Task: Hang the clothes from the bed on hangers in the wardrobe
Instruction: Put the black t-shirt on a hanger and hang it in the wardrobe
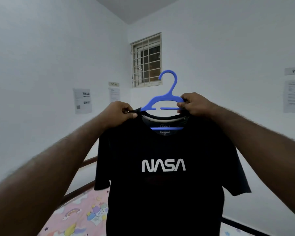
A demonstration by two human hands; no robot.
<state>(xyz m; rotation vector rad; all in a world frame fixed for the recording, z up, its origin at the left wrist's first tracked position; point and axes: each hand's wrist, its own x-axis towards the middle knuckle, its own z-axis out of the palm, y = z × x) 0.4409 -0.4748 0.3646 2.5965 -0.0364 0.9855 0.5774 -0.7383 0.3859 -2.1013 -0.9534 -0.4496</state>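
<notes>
The black T-shirt [163, 184] with white NASA lettering is up in the air at chest height, held out over the bed [78, 213], whose pink patterned sheet shows below it toward the near left corner. A blue plastic hanger [166, 98] sits in the neck opening, with its hook standing clear above the collar and its lower bar visible through the neckline. The left hand [122, 113] pinches the shirt's fabric between thumb and curled fingers, right where the hanger's left arm disappears under the cloth. The right hand [193, 103] is closed around the hanger's right arm, with the collar edge just under its fingers; I cannot tell whether cloth is caught in that grip too. The shirt looks light and limp, so it hangs by its own weight, its sleeves drooping, and it will slide off a smooth plastic arm if one shoulder is not seated. To my eye the shoulders want tugging outward along each arm, taking the cloth at the seams rather than the stretchy collar. After that the hanger's stiff neck under the hook looks the best single place to carry it. The wardrobe is not in sight from here. Behind the shirt are a barred window [146, 60] and printed sheets [82, 100] taped to the white wall.
</notes>
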